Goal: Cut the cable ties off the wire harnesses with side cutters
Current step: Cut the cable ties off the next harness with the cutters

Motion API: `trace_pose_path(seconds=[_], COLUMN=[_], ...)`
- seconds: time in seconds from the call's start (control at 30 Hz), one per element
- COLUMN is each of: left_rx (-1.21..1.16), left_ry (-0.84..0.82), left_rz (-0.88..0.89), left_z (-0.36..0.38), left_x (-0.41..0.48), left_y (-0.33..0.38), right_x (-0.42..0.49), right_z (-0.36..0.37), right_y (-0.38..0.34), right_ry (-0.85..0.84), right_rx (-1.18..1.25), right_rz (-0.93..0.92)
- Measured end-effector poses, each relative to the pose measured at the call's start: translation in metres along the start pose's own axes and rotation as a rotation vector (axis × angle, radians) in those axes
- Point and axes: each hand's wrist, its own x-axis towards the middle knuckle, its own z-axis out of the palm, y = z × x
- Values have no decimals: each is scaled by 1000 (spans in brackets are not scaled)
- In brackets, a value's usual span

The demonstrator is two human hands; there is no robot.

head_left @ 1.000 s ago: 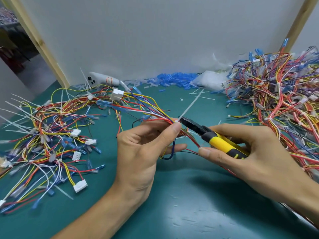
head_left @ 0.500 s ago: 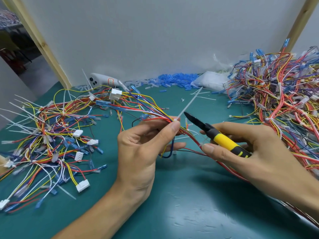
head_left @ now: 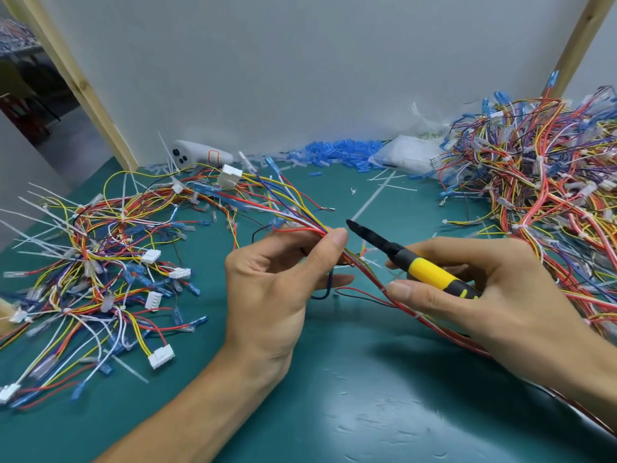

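The left hand holds a wire harness above the green counter, its fingers and thumb pinching the bundle of coloured wires. The right hand has its fingers curled round the yellow handle of the side cutters, whose dark jaws look closed and point just past the left thumb. A long white cable tie shows apart from the bundle, beyond the tip. At the back, a clear plastic bag holds white contents too blurred to name, beside a heap of blue sleeves. Harness piles lie left and right
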Motion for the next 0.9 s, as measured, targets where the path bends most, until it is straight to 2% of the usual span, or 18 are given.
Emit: trace_pose_path(seconds=[0.23,0.33,0.4,0.63,0.9], left_rx=[39,16,-2,-39,-65], left_ry=[85,46,7,-25,-23], left_rz=[30,21,34,104,63], left_z=[-2,-4,-6,-1,-1], left_x=[3,3,4,2,0], left_y=[-4,-4,-3,-2,1], right_x=[-1,1,2,3,2], right_z=[6,4,0,-4,1], right_y=[3,4,5,3,3], right_ry=[55,26,6,35,45], right_rx=[38,41,-42,-178,-118], right_rz=[-18,-34,-67,-226,-222])
